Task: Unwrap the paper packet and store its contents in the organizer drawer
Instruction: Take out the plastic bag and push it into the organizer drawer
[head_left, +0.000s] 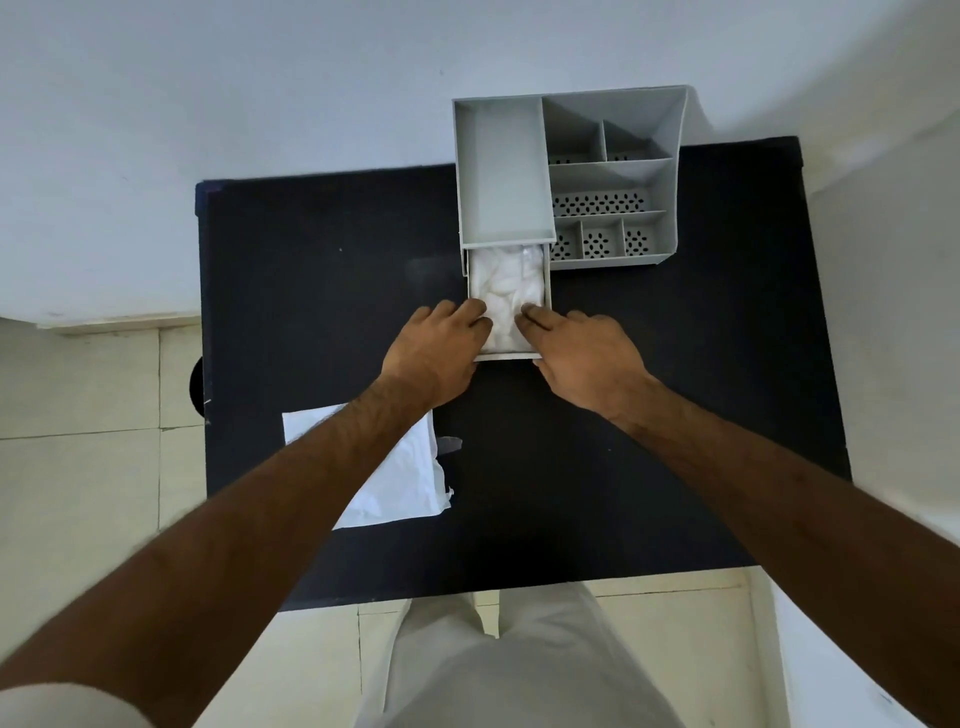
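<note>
A grey organizer (613, 176) stands at the far edge of the black table. Its drawer (506, 356) is pulled out toward me and holds a crumpled white bundle (506, 283). My left hand (434, 348) rests at the drawer's left front corner, fingertips bent over the rim onto the white stuff. My right hand (582, 345) is at the right front corner, fingers likewise reaching into the drawer. The unfolded white wrapping paper (400, 488) lies flat on the table under my left forearm.
The black table (649, 415) stands against a white wall. The organizer's top has several open compartments with perforated floors (597, 203). Pale tiled floor shows on the left and beneath me.
</note>
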